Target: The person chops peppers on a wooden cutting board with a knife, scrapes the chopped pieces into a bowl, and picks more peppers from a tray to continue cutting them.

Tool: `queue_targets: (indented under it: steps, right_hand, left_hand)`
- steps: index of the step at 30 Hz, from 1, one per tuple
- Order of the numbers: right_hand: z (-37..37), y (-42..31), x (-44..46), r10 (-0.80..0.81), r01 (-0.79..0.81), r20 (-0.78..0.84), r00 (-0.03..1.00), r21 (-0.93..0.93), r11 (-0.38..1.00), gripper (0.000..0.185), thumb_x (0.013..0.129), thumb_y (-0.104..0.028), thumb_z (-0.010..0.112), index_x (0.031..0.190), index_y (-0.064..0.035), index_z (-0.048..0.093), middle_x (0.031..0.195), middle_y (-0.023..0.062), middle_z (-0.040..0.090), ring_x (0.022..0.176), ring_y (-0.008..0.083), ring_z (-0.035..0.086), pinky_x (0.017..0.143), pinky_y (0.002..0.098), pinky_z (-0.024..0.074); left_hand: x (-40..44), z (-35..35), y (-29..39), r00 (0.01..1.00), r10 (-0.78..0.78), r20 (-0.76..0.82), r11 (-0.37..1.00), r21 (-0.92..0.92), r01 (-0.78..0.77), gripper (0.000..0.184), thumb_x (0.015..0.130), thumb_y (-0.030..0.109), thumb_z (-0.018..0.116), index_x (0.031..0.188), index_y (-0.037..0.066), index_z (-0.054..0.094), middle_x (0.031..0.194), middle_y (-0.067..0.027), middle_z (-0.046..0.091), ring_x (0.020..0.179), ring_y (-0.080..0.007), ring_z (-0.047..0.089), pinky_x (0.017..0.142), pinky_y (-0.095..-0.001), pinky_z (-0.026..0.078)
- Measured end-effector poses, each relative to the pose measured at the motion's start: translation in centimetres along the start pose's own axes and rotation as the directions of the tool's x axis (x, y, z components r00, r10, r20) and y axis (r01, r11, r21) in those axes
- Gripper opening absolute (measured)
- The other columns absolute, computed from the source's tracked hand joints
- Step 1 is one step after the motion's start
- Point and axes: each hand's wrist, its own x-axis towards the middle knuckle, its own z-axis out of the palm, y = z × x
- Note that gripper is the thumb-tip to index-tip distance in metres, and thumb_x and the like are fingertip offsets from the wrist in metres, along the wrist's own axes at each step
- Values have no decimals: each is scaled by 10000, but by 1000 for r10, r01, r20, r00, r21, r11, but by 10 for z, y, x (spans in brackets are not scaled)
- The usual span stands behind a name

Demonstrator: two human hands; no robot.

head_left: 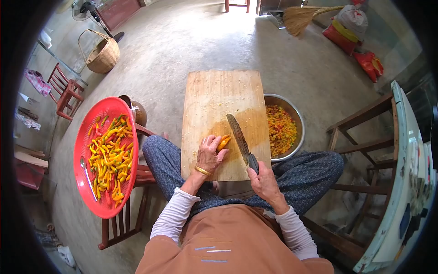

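On a wooden cutting board (pixel 223 91) in front of me, my left hand (pixel 210 154) is closed over a few orange-yellow chili peppers (pixel 223 142), pressing them to the wood. My right hand (pixel 265 181) grips the black handle of a knife (pixel 240 137). Its broad dark blade stands just right of the peppers, apart from them, with the tip pointing away from me. Wet stains and small bits mark the board around the blade. To the right, partly under the board's edge, a metal basin (pixel 299 123) holds chopped red and yellow peppers (pixel 279 130).
A red plastic tray (pixel 82 182) on a chair at my left carries many whole chilies (pixel 112 150) and a metal spoon (pixel 86 173). Behind it stands a brown jar (pixel 139 114). A wicker basket (pixel 104 55), a straw broom (pixel 299 20) and a pale-edged table (pixel 401 105) surround the floor.
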Motion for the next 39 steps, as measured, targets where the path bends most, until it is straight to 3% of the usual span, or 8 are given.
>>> queue_targets:
  steps: [2,5,8,14,19,23,29,39]
  right_hand:
    - [-5,-8,-1,0,1,27,1000,-19,1000,211,877,-173,559,949,22,525,716,239,572,680,416,585,571,426,445]
    - [0,-2,-1,-116,117,19,993,-108,987,239,849,-185,597,895,17,478,687,278,575,669,471,583,549,507,465]
    - [3,-8,-2,-29,53,85,996,-292,955,248,843,-183,595,892,16,455,650,268,577,639,460,591,554,514,477]
    - [7,-26,4,17,27,121,993,-352,935,234,845,-175,585,857,14,447,632,266,571,620,460,585,561,526,464]
    - [30,-15,31,-18,36,58,998,-318,947,236,844,-173,582,868,23,452,646,269,583,626,453,598,581,523,482]
    - [19,-1,29,-116,121,37,993,-224,967,252,847,-184,582,874,29,451,656,287,576,647,471,591,581,524,478]
    - [-4,-20,-1,-18,46,107,994,-267,963,263,845,-180,585,875,42,446,645,295,569,644,480,586,565,529,471]
    - [0,-22,9,8,45,172,985,-300,953,246,847,-181,577,872,35,461,672,297,583,654,464,600,571,518,483]
  left_hand:
    - [-1,2,-1,999,14,-34,1000,-26,-15,345,698,147,718,1003,19,620,980,-142,578,905,-324,551,803,-388,462]
    - [0,4,0,995,34,-89,998,-49,-38,234,699,93,703,910,9,645,916,-132,600,851,-316,568,765,-378,474]
    - [-1,7,-3,992,71,-100,996,-42,-76,147,716,79,672,849,23,645,862,-108,596,838,-305,560,755,-375,472]
    - [3,10,-5,990,117,-81,993,-22,-119,103,707,42,664,806,14,654,809,-117,623,774,-303,583,710,-371,477]
    - [1,10,-7,991,126,-37,992,5,-125,68,709,37,664,773,21,646,793,-116,620,762,-300,581,698,-374,475]
    - [0,12,-5,982,159,-102,986,-39,-164,70,709,34,672,772,23,642,793,-112,617,763,-298,579,700,-374,474]
    - [-3,11,-2,985,139,-106,988,-55,-146,76,714,45,672,779,29,638,794,-106,604,779,-298,570,714,-374,469]
    - [0,9,-5,987,147,-59,988,-34,-149,81,711,41,679,777,14,641,789,-110,620,762,-295,580,703,-373,470]
